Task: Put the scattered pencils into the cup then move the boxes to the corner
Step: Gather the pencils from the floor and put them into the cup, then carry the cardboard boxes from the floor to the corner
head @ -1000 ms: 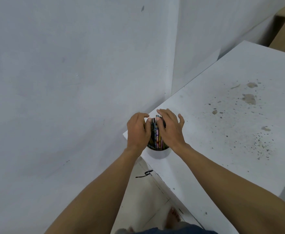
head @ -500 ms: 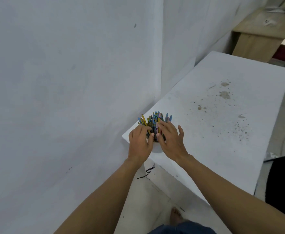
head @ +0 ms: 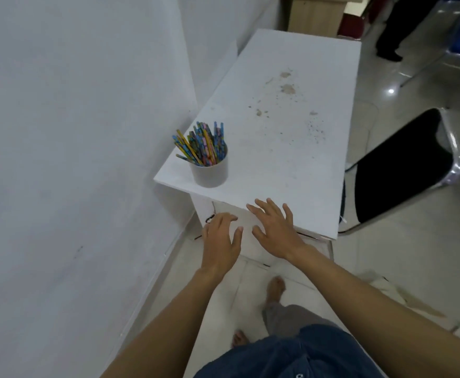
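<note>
A white cup (head: 209, 174) stands upright near the front left corner of the white table (head: 291, 165). Several colourful pencils (head: 201, 144) stick out of it, fanned up and to the left. My left hand (head: 222, 242) hovers below the table's front edge with fingers spread and relaxed, holding nothing. My right hand (head: 274, 230) is beside it, fingers spread, its fingertips over the table's front edge, also empty. Both hands are apart from the cup. No boxes are in view.
A white wall (head: 73, 159) runs along the table's left side. A black folding chair (head: 403, 165) stands right of the table. Brown stains (head: 287, 88) mark the tabletop. A wooden desk (head: 316, 12) sits beyond the table, and a person's dark legs (head: 392, 31) stand at the top right.
Both hands have let go of the cup and pencils and pulled back toward me past the table's front edge. The cup stays on the table; my view has drawn back and tilted.
</note>
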{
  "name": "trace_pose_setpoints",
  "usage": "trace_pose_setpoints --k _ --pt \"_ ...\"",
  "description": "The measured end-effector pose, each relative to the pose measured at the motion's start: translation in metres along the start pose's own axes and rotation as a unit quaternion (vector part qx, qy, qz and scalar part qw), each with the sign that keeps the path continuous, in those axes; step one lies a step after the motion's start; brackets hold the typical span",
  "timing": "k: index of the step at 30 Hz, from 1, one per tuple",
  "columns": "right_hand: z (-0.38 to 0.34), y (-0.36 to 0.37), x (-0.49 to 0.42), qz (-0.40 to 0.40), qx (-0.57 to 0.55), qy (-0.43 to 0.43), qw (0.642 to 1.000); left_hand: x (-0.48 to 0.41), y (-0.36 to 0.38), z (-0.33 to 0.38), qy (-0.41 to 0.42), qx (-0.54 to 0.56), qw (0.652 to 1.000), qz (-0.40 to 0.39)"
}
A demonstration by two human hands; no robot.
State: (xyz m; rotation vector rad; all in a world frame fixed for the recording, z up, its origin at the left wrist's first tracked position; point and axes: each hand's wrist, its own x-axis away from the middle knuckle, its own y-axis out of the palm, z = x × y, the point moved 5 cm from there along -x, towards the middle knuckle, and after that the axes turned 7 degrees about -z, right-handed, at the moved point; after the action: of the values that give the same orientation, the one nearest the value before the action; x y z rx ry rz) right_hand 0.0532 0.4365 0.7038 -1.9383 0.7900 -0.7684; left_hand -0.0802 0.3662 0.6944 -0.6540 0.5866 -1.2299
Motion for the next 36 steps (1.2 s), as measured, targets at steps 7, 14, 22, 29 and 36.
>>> trace_pose_setpoints --k 7,14,22,29,36 --pt "0.052 0.012 0.08 0.013 -0.032 0.09 0.995 0.041 0.046 0.035 0.047 0.017 0.997 -0.063" --pt "0.095 0.011 0.149 0.062 -0.058 0.148 0.985 0.066 0.087 0.085 0.086 0.033 0.988 -0.122" --pt "0.157 0.026 0.278 0.055 -0.084 0.234 0.967 0.138 0.158 0.145 0.1 0.027 0.976 -0.189" --pt "0.196 0.053 0.411 0.038 -0.113 0.276 0.954 0.246 0.231 0.193 0.092 0.036 0.966 -0.24" --pt "0.22 0.075 0.508 0.054 -0.136 0.329 0.933 0.327 0.28 0.239 0.117 0.032 0.944 -0.307"
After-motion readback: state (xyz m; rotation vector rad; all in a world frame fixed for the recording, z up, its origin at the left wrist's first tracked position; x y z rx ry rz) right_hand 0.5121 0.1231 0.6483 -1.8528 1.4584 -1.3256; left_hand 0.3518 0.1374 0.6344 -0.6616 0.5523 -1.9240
